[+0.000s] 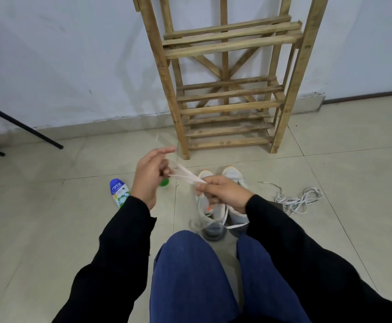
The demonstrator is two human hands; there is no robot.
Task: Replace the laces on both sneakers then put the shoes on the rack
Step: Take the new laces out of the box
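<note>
Our left hand [151, 176] pinches one end of a flat white shoelace [185, 176] between the thumb and curled fingers, with the forefinger sticking out straight. Our right hand [223, 194] has its fingers curled tight, pinching the lace's other end. Several strands run taut between the two hands.

The right hand hides the middle of the pair of white-and-grey sneakers [233, 174], and their heel ends are blurred, so we cannot tell how they are laced. They stand side by side on the tiled floor, between our knees and the slatted wooden rack [225, 89]. Their toes point at the rack and their long axes run away from us.

A loose heap of white laces [299, 199] lies to their right. A blue-and-white bottle [119, 192] lies to the left.
</note>
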